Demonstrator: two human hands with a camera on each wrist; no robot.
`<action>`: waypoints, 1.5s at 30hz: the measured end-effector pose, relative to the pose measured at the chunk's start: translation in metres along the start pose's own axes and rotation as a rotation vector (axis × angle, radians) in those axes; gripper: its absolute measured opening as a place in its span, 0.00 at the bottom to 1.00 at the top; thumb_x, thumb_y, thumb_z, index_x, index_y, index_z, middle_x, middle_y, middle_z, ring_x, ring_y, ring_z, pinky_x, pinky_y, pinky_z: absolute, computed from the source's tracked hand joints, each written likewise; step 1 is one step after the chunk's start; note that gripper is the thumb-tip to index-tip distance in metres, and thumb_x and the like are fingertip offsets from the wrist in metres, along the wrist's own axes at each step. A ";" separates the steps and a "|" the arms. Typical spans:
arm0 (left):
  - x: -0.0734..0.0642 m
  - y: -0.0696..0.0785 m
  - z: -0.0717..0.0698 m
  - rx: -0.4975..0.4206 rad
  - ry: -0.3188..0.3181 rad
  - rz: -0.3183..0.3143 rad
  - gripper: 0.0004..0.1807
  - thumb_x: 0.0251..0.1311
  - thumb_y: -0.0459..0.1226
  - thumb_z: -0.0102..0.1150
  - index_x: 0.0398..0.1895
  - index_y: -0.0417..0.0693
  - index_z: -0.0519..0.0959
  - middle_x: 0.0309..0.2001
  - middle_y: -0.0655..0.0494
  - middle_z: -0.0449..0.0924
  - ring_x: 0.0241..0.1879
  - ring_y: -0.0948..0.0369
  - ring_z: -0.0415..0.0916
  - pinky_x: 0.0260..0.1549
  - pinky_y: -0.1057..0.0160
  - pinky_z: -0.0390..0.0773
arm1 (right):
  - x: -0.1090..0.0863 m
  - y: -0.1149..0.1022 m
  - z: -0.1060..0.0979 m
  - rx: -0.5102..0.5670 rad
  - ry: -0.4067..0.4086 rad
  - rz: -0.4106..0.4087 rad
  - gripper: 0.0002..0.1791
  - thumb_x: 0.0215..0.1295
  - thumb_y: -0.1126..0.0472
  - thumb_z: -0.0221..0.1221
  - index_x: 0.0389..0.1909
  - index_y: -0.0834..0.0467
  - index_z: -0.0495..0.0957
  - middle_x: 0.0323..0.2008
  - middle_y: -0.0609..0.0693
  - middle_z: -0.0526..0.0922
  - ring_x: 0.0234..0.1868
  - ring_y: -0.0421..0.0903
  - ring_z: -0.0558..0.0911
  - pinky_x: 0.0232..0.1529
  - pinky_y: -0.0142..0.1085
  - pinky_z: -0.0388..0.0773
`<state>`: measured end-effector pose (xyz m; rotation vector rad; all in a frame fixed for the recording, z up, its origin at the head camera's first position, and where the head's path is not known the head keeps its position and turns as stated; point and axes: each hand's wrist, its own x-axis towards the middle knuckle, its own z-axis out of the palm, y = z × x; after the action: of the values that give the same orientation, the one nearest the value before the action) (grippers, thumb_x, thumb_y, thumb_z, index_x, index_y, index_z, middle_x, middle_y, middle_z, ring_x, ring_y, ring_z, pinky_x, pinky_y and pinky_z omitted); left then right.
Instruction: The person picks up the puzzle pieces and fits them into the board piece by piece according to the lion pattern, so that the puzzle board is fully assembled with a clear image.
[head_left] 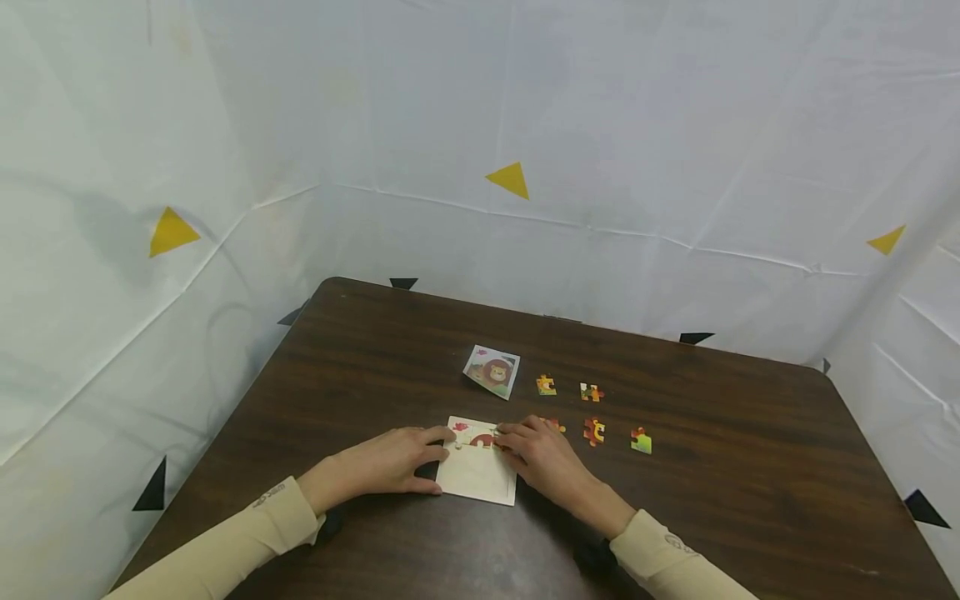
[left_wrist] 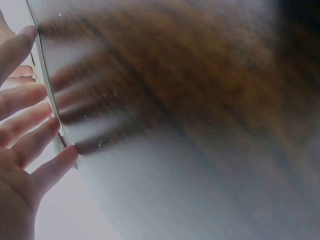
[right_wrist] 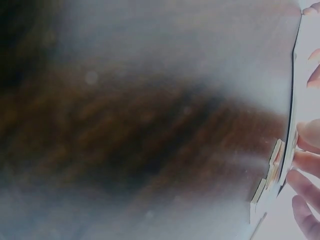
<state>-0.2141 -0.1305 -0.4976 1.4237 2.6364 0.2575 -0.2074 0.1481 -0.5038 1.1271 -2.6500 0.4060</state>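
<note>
In the head view a pale square puzzle board lies near the table's front, with a few picture pieces along its upper part. My left hand is at the board's left side, its fingers spread and fingertips on the edge; the left wrist view shows those fingertips along the rim. On the upper right of the board rest the fingers of my right hand, over a partly hidden orange-red puzzle piece. In the right wrist view, fingers bend over the board's edge.
Behind the board lies a picture card with a lion. Loose puzzle pieces lie to the right, among them a yellow one, an orange one and a green one. White sheeting stands around the dark wooden table.
</note>
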 end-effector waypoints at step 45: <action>0.000 0.000 0.000 0.005 -0.005 -0.002 0.24 0.61 0.56 0.59 0.51 0.49 0.79 0.62 0.52 0.69 0.51 0.57 0.77 0.50 0.59 0.77 | 0.002 -0.008 -0.004 -0.204 -0.130 -0.082 0.15 0.62 0.59 0.64 0.50 0.54 0.83 0.54 0.52 0.81 0.47 0.50 0.79 0.48 0.48 0.77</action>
<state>-0.2141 -0.1301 -0.4972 1.4213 2.6366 0.2467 -0.2028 0.1428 -0.4978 1.2281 -2.6687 0.0470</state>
